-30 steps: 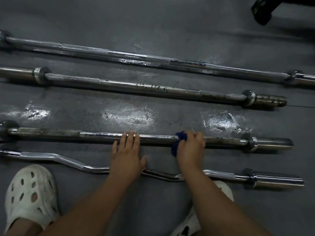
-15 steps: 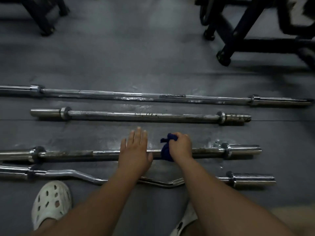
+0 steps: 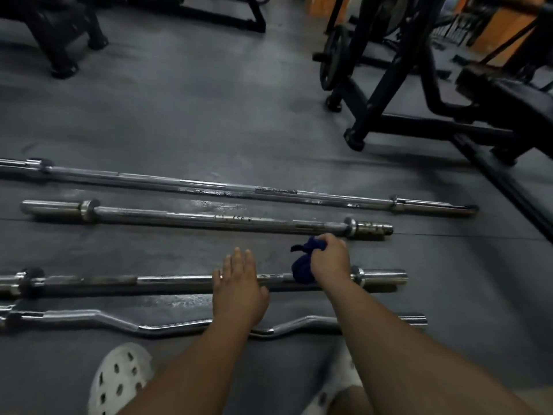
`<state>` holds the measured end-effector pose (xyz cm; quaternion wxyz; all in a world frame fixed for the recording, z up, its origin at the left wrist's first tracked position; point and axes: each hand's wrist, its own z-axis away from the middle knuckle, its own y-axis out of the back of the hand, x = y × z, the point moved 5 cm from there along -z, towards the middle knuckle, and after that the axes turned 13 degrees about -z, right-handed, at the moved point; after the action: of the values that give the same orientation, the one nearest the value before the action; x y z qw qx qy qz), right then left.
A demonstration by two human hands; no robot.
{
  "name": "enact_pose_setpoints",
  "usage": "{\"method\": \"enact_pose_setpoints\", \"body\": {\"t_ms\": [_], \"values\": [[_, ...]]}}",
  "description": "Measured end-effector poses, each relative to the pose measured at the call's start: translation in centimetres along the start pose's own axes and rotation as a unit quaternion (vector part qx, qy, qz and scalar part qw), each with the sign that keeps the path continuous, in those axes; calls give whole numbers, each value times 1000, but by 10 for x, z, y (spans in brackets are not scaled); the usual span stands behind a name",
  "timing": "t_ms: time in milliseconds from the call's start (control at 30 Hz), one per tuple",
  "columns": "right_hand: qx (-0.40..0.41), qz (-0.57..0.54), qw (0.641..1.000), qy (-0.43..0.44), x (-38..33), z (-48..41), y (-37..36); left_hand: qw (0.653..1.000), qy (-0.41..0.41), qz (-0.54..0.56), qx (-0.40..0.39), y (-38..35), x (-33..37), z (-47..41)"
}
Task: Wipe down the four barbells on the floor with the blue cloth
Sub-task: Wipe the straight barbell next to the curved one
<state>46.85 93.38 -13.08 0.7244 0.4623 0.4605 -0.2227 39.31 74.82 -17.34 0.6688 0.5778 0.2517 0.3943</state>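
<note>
My left hand (image 3: 239, 286), flat, pins the heavy, roll-prone steel barbell (image 3: 167, 280); at its three o'clock, my right hand (image 3: 330, 260) grips the soft blue cloth (image 3: 301, 269).

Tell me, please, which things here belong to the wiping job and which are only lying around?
For the job: blue cloth in the right hand; third barbell under the left hand; long barbell; short barbell; curved bar.
Just around: black bench frame; weight plate; white shoe.

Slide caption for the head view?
Right hand grips a blue cloth on the straight barbell beside the curl bar; left hand rests flat on its shaft.
</note>
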Motion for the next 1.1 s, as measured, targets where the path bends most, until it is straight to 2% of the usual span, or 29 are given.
{"method": "enact_pose_setpoints", "body": {"t_ms": [167, 333, 433, 833, 967, 1100], "values": [[-4, -24, 998, -53, 55, -11, -14, 998, -27, -50, -26, -27, 4, -21], [31, -49, 991, -122, 120, -20, -9, 993, -46, -79, -75, -74, 32, -40], [25, -24, 990, -136, 137, -36, -13, 990, -68, -78, -100, -97, 48, -45], [-48, 26, 996, -66, 143, -68, -15, 989, -20, -50, -138, -115, 39, -65], [-12, 71, 996, -58, 147, -82, 5, 991, -17, -36, -130, -115, 44, -68], [61, 51, 994, -75, 167, -91, 13, 990, -38, -41, -131, -124, 49, -68]]}}
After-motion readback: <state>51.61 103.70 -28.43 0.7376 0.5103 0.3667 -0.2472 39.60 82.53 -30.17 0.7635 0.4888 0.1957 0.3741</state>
